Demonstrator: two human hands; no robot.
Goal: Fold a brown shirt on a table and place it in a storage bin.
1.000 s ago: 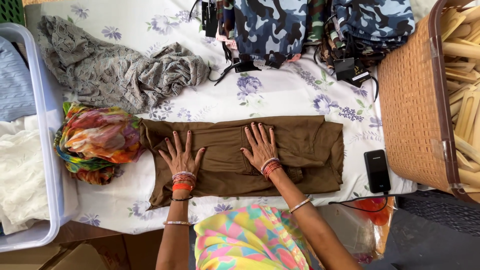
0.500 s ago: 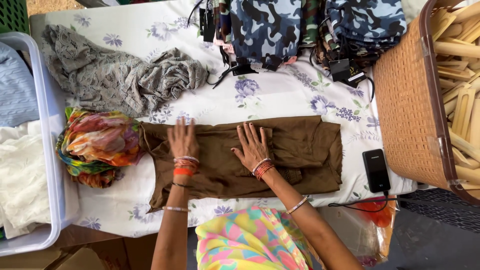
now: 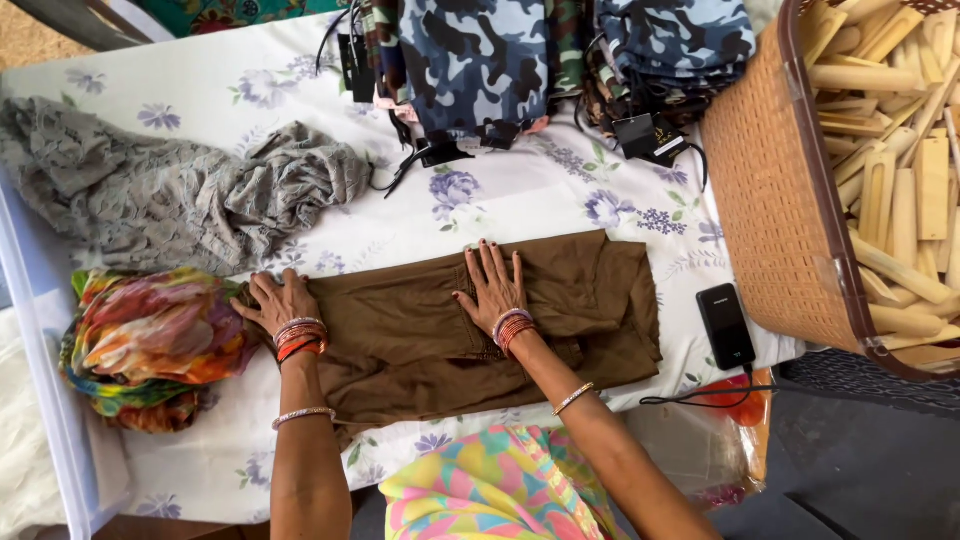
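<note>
A folded brown cotton garment is lying across the middle of a bench covered by a white sheet printed with purple flowers. Both hands are pressing down on it. The left hand is lying flat with fingers spread at the garment's left end, close beside a crumpled multicoloured scarf; it is gripping nothing. The right hand is resting open, palm down, near the garment's centre along its upper edge, fingers pointing away from the person, also gripping nothing. Orange and red bangles are sitting on both wrists, and a thin beaded bracelet is circling each forearm.

Above the left hand, a grey lace cloth is lying bunched on the sheet, apart from the brown garment. Along the far edge, stacks of blue and green camouflage fabric are sitting with black tags and cords trailing from them. To the right of the garment, a black rectangular power bank is lying on the sheet near its corner, a black cable running from its lower end. Just beyond it, a woven tan basket is holding many pale wooden pieces. At the far left, a pale plastic tub is holding white cloth.
</note>
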